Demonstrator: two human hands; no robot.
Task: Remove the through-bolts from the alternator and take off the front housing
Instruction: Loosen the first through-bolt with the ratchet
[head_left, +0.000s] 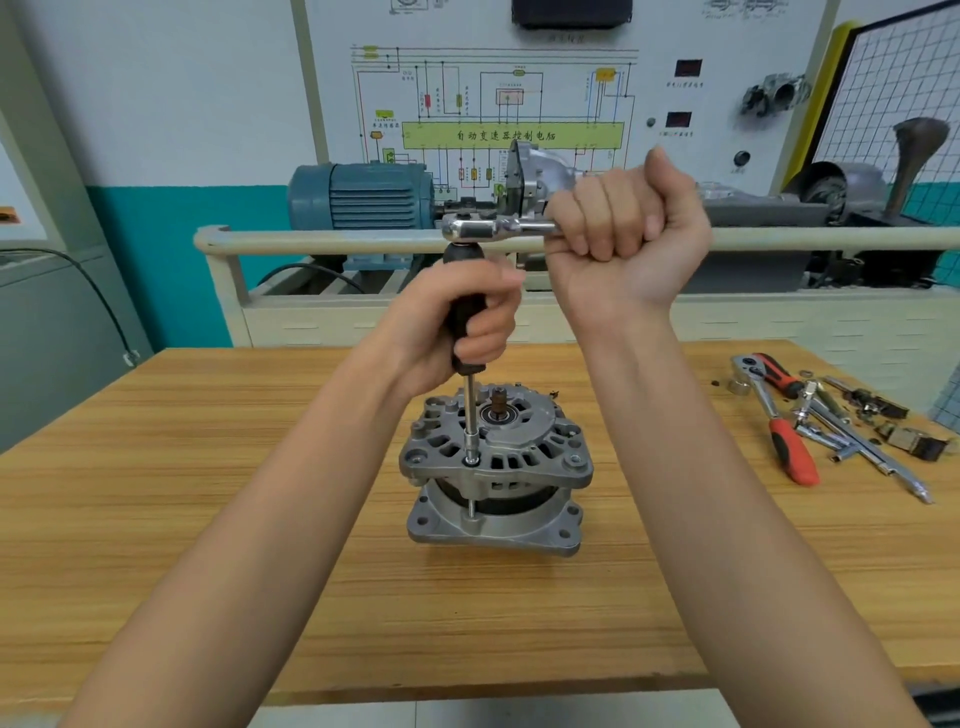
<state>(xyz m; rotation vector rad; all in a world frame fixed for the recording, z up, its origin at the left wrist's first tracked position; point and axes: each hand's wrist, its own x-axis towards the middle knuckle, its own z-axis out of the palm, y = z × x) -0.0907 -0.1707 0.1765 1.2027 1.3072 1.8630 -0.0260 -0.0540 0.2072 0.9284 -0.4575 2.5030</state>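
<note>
one alternator (496, 462) was seen on one wooden counter (208, 493). two hands were counted, a left hand (457, 322) and a right hand (623, 234). one ratchet (493, 228) and one black-handled driver (467, 332) were held. two red-handled tools (792, 452) were counted among the loose metal pieces at the right.

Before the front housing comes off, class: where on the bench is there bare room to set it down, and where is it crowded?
Bare wood lies left of the alternator, out to the table's left edge, and in front of it toward the near edge, between the forearms. The right rear is crowded: red-handled ratchets, sockets and small parts are scattered there.
</note>
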